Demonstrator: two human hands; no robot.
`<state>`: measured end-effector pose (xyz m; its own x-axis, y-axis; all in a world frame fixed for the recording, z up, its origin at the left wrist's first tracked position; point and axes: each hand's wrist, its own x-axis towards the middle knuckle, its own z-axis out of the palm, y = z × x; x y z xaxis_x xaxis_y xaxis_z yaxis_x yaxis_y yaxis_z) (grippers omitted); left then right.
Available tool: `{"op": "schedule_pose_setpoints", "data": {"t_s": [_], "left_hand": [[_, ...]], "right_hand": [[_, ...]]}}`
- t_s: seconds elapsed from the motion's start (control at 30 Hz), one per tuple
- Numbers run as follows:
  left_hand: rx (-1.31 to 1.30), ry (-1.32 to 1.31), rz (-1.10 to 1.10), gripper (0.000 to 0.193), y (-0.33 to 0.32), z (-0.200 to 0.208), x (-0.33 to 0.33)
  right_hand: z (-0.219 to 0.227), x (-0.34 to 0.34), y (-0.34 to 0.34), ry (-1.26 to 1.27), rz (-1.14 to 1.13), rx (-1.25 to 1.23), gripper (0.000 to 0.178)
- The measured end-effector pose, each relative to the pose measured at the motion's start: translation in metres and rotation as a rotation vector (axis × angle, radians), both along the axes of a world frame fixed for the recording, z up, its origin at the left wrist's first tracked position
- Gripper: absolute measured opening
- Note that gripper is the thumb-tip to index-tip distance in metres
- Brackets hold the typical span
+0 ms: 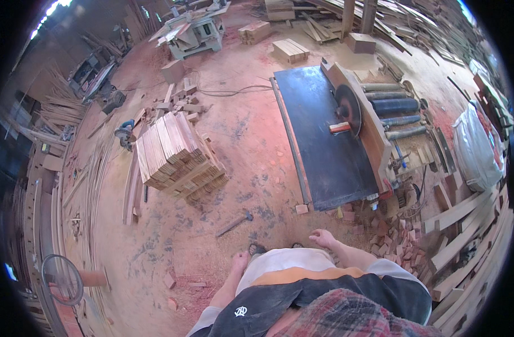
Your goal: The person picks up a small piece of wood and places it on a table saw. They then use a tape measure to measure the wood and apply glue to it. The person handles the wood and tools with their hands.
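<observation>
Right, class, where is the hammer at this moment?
In the head view, the hammer lies on the floor, slightly left of centre, just below the stack of wooden strips and left of the saw table.

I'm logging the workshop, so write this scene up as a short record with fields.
Left hand: nothing visibly held; nearest the dark-headed, long-handled hammer
Right hand: nothing visibly held; near, not touching, the black rectangular saw table
On table: upright round dark blade; small reddish wooden block beside it
Ground: dusty reddish floor, hammer lying on it
Left of table: neat stack of pale brown wooden boards
</observation>
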<state>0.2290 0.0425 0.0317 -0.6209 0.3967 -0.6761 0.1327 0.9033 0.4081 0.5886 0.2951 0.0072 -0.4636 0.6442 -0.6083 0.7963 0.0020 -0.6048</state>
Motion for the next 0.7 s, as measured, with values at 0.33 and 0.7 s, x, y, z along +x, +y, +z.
{"op": "schedule_pose_setpoints", "data": {"t_s": [0.33,0.7], "left_hand": [[-0.036,0.042,-0.083,0.061,0.021,0.014,0.037],[0.073,-0.041,-0.539,0.062,0.125,-0.006,0.016]], "right_hand": [[-0.007,0.056,-0.021,0.043,-0.313,-0.181,0.060],[-0.020,0.126,-0.140,0.114,-0.940,-0.178,0.049]]}}
